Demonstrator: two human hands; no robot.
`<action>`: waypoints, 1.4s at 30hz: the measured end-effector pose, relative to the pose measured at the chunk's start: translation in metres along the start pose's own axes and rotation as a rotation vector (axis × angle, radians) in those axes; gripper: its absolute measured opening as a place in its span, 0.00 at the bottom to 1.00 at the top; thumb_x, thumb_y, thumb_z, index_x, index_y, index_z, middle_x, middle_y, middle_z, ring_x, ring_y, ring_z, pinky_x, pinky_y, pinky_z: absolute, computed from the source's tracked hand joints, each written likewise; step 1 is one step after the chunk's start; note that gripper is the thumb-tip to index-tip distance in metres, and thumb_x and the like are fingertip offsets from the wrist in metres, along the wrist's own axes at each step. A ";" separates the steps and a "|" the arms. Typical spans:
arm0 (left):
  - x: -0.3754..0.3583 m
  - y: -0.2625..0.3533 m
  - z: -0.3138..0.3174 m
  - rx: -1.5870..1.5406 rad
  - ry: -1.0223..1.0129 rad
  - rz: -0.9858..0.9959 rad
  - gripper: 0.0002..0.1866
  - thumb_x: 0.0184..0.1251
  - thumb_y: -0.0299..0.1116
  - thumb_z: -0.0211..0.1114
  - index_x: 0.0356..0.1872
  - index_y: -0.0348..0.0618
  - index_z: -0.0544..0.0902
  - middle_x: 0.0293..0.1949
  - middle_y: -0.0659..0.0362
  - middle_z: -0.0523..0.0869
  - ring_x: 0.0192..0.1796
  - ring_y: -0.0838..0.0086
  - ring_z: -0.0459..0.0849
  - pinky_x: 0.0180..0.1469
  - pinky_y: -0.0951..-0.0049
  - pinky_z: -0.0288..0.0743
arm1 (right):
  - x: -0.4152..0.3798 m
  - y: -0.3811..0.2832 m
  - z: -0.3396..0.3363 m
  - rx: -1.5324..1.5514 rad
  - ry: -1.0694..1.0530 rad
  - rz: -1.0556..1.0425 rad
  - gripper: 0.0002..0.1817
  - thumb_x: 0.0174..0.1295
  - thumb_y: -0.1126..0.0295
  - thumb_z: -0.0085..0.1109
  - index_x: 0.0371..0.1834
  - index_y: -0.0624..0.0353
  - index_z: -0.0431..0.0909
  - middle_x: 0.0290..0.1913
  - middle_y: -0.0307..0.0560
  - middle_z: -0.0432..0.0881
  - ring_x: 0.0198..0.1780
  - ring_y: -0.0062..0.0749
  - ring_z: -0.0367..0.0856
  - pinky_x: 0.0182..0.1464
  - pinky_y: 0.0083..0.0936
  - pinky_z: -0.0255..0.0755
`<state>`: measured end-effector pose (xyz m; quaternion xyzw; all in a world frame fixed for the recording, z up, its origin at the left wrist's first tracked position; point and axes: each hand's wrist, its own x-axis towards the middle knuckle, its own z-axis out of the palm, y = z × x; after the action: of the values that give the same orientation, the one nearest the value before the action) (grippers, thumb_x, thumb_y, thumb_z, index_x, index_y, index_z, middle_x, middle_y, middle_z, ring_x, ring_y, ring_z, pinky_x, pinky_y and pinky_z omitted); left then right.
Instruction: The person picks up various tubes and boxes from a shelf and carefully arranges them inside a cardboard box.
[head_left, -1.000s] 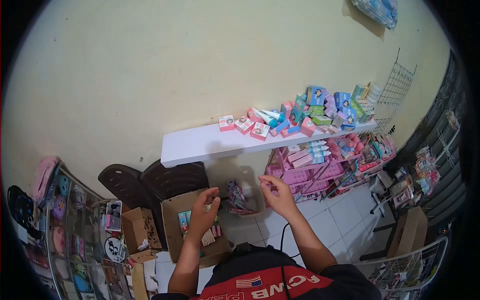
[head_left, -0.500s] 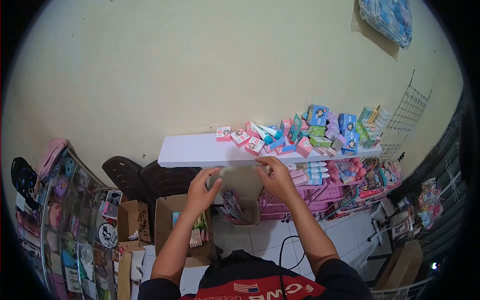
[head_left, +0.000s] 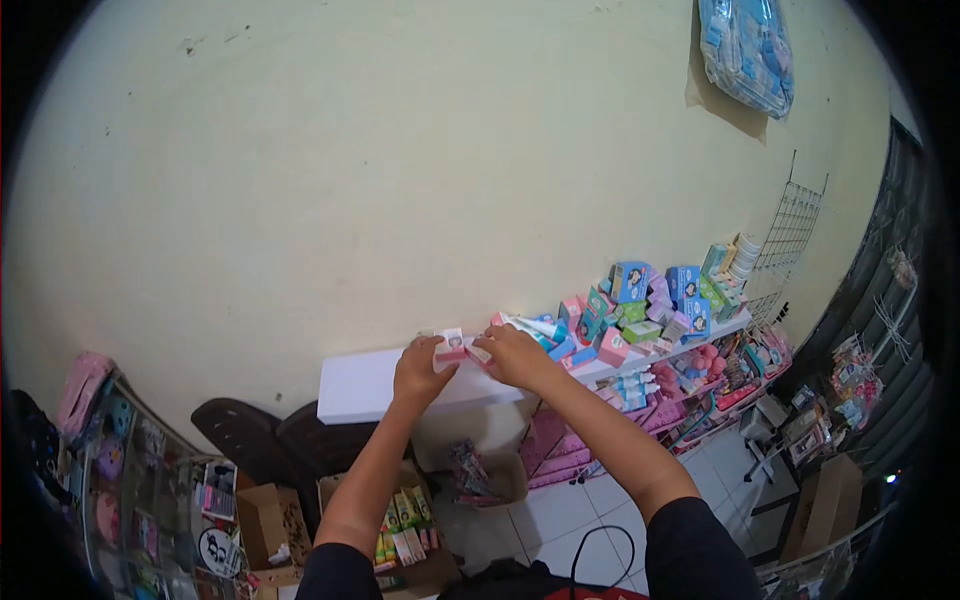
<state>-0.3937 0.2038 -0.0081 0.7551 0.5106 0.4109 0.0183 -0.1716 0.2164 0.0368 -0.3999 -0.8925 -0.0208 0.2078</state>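
Pink-and-white small box (head_left: 451,347) at frame centre on the white shelf (head_left: 365,384), your left hand (head_left: 421,368) pinching its left edge, your right hand (head_left: 510,354) curled on the neighbouring pink box (head_left: 480,353), grip there unclear, colourful boxes (head_left: 640,305) piled toward the right

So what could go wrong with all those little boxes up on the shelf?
The left hand touches a small pink and white box near the front of the white shelf; a nudge might tip it off toward the open carton on the floor. The right hand rests beside the heap of boxes, which are stacked loosely and tilted, so a bump could perhaps send some sliding off.
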 end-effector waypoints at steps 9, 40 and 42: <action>0.009 -0.023 0.035 0.062 0.022 -0.003 0.30 0.46 0.40 0.80 0.53 0.49 0.79 0.52 0.53 0.78 0.53 0.54 0.81 0.52 0.57 0.78 | 0.042 0.019 0.039 -0.302 -0.163 -0.068 0.18 0.57 0.70 0.60 0.52 0.53 0.82 0.48 0.46 0.83 0.57 0.41 0.76 0.58 0.39 0.72; -0.013 -0.048 -0.033 -0.147 -0.053 0.032 0.39 0.43 0.34 0.83 0.58 0.37 0.72 0.51 0.49 0.78 0.52 0.55 0.81 0.53 0.61 0.79 | 0.046 -0.037 0.004 0.181 -0.016 0.045 0.34 0.37 0.65 0.76 0.49 0.58 0.67 0.42 0.59 0.81 0.45 0.57 0.82 0.46 0.46 0.76; -0.018 -0.052 -0.042 -0.146 -0.007 0.052 0.39 0.43 0.31 0.82 0.58 0.37 0.72 0.51 0.50 0.78 0.51 0.56 0.82 0.53 0.63 0.80 | 0.046 -0.044 0.002 0.276 0.006 0.089 0.34 0.42 0.63 0.76 0.51 0.58 0.67 0.42 0.58 0.81 0.46 0.54 0.83 0.48 0.44 0.77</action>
<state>-0.4624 0.1975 -0.0145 0.7661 0.4594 0.4447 0.0646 -0.2316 0.2188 0.0588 -0.4067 -0.8676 0.1102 0.2640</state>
